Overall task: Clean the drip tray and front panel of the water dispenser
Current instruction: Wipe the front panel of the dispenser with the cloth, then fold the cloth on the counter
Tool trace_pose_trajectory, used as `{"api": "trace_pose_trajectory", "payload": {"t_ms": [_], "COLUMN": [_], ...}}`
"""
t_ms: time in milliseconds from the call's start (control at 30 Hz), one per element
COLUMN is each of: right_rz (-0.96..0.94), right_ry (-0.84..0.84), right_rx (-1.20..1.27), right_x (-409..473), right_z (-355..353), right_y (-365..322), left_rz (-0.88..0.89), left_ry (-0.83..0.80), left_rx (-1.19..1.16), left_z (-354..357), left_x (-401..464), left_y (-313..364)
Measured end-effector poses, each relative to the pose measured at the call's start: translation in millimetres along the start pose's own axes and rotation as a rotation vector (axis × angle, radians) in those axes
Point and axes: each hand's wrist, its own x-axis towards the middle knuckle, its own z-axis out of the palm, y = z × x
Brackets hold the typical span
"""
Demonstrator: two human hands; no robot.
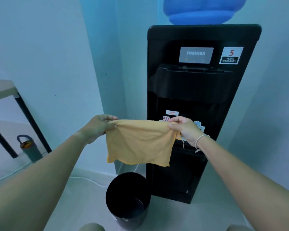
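Observation:
A black water dispenser (198, 90) stands against the wall, with a blue bottle (202, 10) on top. In front of its lower tap area I hold a yellow cloth (140, 142) spread out flat. My left hand (100, 125) pinches the cloth's upper left corner. My right hand (185, 129) pinches the upper right corner, just in front of the hot and cold labels. The cloth hangs free and covers part of the dispenser's lower front. The drip tray is hidden behind my right hand and the cloth.
A black waste bin (128, 199) stands on the floor left of the dispenser's base. A white cable (88, 180) runs along the floor. A table (5, 90) with black legs and a green flask (30, 149) are at the left.

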Motion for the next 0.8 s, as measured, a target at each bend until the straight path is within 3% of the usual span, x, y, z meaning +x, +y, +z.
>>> {"api": "trace_pose_trajectory", "payload": {"t_ms": [200, 433, 633, 800], "right_rz": [-0.145, -0.175, -0.152, -0.017], "right_ry": [0.15, 0.199, 0.221, 0.161], "right_rx": [-0.405, -0.52, -0.244, -0.097], "right_x": [4, 14, 46, 80], "right_z": [20, 46, 82, 118], "right_y": [2, -5, -2, 20], "left_rz": [0.022, -0.003, 0.008, -0.116], "left_ry": [0.07, 0.047, 0.238, 0.264], "left_rx": [0.199, 0.261, 0.133, -0.06], "left_z": [-26, -55, -83, -103], "left_x": [-9, -10, 5, 22], "left_y": [-9, -16, -33, -53]}}
